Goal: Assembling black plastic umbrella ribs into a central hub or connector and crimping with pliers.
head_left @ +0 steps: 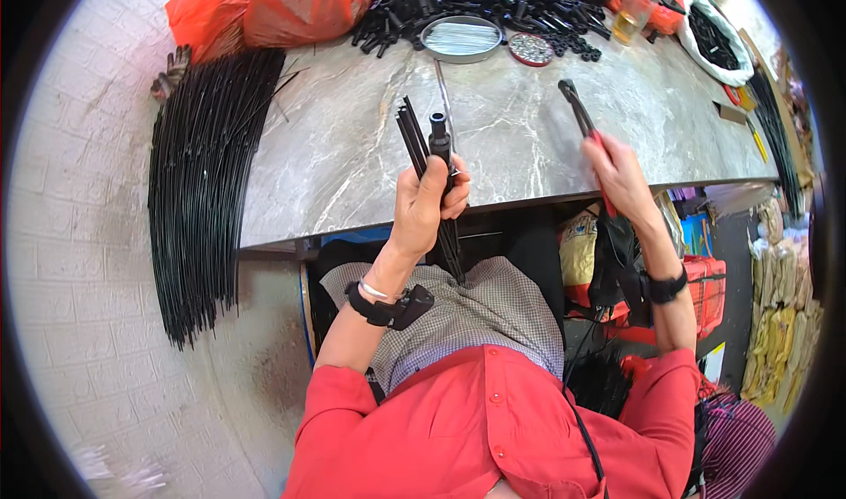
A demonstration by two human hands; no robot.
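Wrapped round a small bundle of thin black rods (411, 137) and a black tubular fitting (439, 137), my left hand (423, 201) is closed just over the table's front edge. The fitting points upward, its round open end on top, and the rods run down below my fist toward my lap. A short bit of thin wire or pin shows by the fingers. On the right, my right hand (622, 180) grips the red handles of pincers (576, 109), whose dark metal head points up and left above the tabletop. The two hands are well apart.
Many long black rods (207, 182) hang over the grey marbled table's (352, 146) left edge. A heap of black tubular parts (493, 5), an oval dish of pale pins (461, 40), a round tin of small metal bits (530, 49) and a glass (627, 25) stand at the back.
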